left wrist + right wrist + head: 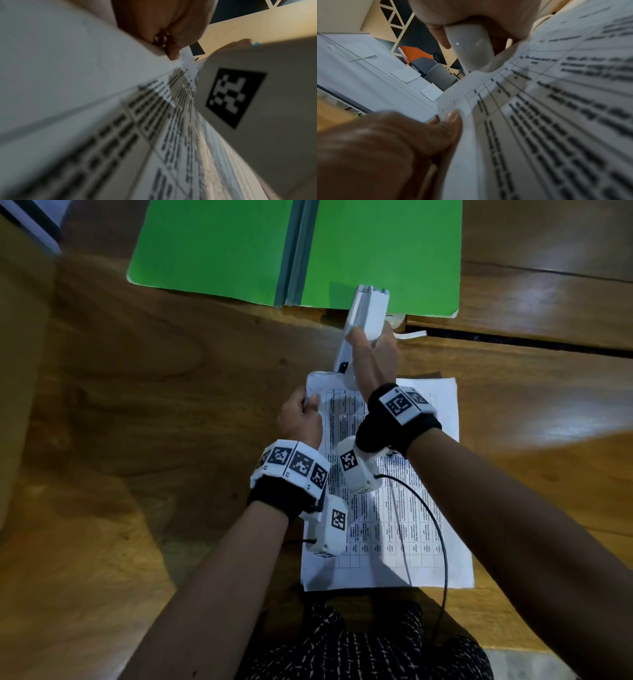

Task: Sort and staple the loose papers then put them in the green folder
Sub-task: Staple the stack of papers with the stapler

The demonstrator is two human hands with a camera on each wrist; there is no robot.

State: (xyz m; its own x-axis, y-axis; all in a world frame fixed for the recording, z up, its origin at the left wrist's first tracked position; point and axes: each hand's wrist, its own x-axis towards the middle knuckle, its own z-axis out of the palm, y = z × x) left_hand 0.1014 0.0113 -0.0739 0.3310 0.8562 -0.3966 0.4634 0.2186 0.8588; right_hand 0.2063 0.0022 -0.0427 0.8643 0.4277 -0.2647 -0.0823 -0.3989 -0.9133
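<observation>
papers: stack of white printed sheets with black-lined tables lying flat at the near edge of the brown wooden desk, long axis running from the near edge away toward the far side, and the near short edge sits right at the desk edge

folder: flat green paper folder lying open further back on the desk, its spine in line with the sheets' long axis

room: bare wood all along the left of the sheets, plus a strip between the sheets and the folder

left hand: left hand is at the far left corner of the stack, thumb on top and fingers curled under, pinching that corner

right hand: right hand is wrapped around a white plastic stapler, wrist raised above the sheets

stapler: long axis slants from over the folder's near edge down to the stack's far edge, mouth end at the paper; can't tell if it's biting the sheets
</observation>
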